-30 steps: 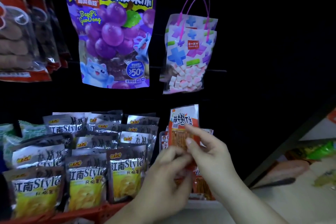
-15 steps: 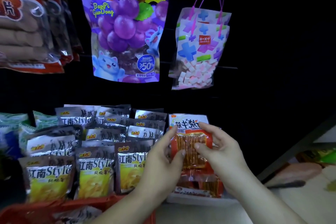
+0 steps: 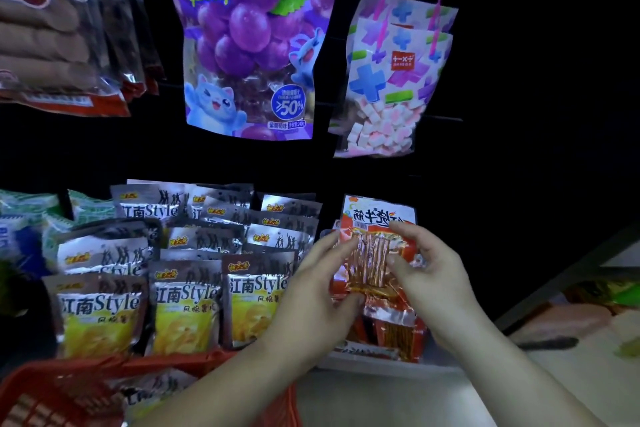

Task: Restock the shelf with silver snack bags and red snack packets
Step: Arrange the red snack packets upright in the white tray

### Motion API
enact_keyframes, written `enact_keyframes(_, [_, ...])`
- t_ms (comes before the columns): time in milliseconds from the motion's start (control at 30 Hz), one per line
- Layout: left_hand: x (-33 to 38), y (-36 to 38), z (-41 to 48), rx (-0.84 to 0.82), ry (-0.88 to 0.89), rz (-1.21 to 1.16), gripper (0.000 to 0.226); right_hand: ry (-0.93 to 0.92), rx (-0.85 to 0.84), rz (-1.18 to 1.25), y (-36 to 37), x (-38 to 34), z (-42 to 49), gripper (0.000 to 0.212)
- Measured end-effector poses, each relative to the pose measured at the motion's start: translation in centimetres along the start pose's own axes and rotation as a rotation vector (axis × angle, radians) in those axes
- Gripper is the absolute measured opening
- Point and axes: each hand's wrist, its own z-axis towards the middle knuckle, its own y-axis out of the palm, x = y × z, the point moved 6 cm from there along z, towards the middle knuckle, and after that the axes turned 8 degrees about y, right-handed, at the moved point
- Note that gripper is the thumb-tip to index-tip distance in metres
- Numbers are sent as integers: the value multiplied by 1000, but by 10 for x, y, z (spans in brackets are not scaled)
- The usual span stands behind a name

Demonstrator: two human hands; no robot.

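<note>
Here, the left hand [image 3: 320, 291] and right hand [image 3: 431, 274] each pinch an edge of one red snack packet [image 3: 370, 253], held upright above the stacked red packets [image 3: 391, 329] at the right end of the shelf [image 3: 381, 367]; silver snack bags [image 3: 187, 291] stand in rows just left of them.

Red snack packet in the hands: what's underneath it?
More red packets lie stacked beneath the red snack packet, foil edges showing. The left hand, the right hand and the packet cover most of the stack, so the count is hidden.
</note>
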Motion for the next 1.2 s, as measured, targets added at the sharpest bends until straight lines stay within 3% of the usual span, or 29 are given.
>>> enact_keyframes(100, [6,-5,-1,46,57,242,69,-82,-47,-66,4,-7,-6,50])
enact_keyframes(167, [16,-5,0,96,117,206,59,-132,-88,-93,10,-13,-9,52])
enact_keyframes(300, [15,13,4,21,-150,-533,57,-35,-305,87,19,-15,-12,58])
enact_keyframes(367, [9,12,8,70,-199,-635,53,10,-374,127,21,-16,-14,57])
enact_keyframes(500, [3,4,19,106,-179,-555,39,-81,-71,15,-3,-16,-1,50])
enact_keyframes(600, [2,10,24,4,-186,-567,38,-77,-92,-159,-9,-4,12,77])
enact_keyframes(633, [2,13,26,-31,-180,-567,38,-68,-94,-181,-11,1,16,76])
enact_keyframes(733, [-15,21,34,-40,-209,-487,38,-83,41,-257,-24,12,32,23])
enact_keyframes(767, [-28,23,37,-11,-223,-415,37,-52,54,-231,-27,18,37,14])
enact_keyframes(867, [-66,32,44,10,-349,-289,39,89,-35,-222,-22,45,49,19])
enact_keyframes(1000, [-101,43,48,60,-421,-206,36,216,-204,-420,3,83,67,29])
enact_keyframes(1200, [-133,64,42,-144,-393,-141,39,331,-361,-553,25,150,87,15])
